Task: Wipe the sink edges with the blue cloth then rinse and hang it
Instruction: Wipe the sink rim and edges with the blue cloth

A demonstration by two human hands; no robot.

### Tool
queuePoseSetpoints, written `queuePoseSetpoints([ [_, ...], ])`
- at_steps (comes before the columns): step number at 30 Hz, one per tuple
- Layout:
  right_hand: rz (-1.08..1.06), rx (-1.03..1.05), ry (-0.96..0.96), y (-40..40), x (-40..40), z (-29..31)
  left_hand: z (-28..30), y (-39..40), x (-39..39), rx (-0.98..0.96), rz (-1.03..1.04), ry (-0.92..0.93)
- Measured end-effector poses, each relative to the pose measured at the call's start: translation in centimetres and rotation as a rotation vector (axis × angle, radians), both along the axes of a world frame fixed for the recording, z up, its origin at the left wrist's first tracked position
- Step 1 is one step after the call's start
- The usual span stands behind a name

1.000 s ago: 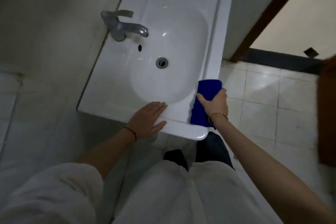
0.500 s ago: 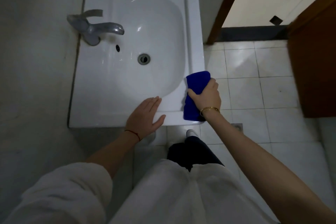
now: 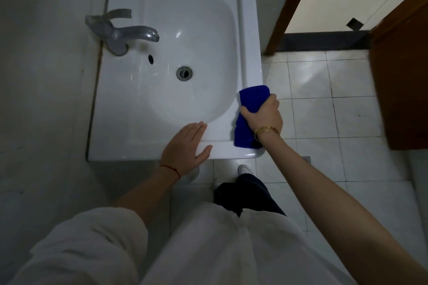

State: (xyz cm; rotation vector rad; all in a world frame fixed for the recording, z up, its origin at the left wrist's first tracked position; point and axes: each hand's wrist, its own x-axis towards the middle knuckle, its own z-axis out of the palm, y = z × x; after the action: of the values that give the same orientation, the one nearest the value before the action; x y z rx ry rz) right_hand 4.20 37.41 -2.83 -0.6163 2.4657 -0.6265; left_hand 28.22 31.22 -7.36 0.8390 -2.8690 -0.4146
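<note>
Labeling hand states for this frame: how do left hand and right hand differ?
The left hand lies flat, its fingers straight, on the near rim of the sink and holds nothing; the right hand has its fingers curled round the blue cloth at the sink's right edge. The left wrist wears a red string; the right wrist wears a gold bracelet. Both hands are at the sink's rim.

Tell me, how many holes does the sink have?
2: the round drain at the basin bottom, and the small overflow slot below the tap. No others show.
</note>
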Motion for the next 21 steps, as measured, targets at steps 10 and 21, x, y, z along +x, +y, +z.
queuePoseSetpoints([
  [10, -0.070, -0.041, -0.083, 5.5, 3.4, -0.6, 0.2, 0.0, 0.0, 0.013, 0.000, -0.012],
  [21, 0.187, 0.064, 0.284, -5.7, -3.8, -0.8, 0.3, 0.3, -0.1, 0.010, 0.027, -0.010],
])
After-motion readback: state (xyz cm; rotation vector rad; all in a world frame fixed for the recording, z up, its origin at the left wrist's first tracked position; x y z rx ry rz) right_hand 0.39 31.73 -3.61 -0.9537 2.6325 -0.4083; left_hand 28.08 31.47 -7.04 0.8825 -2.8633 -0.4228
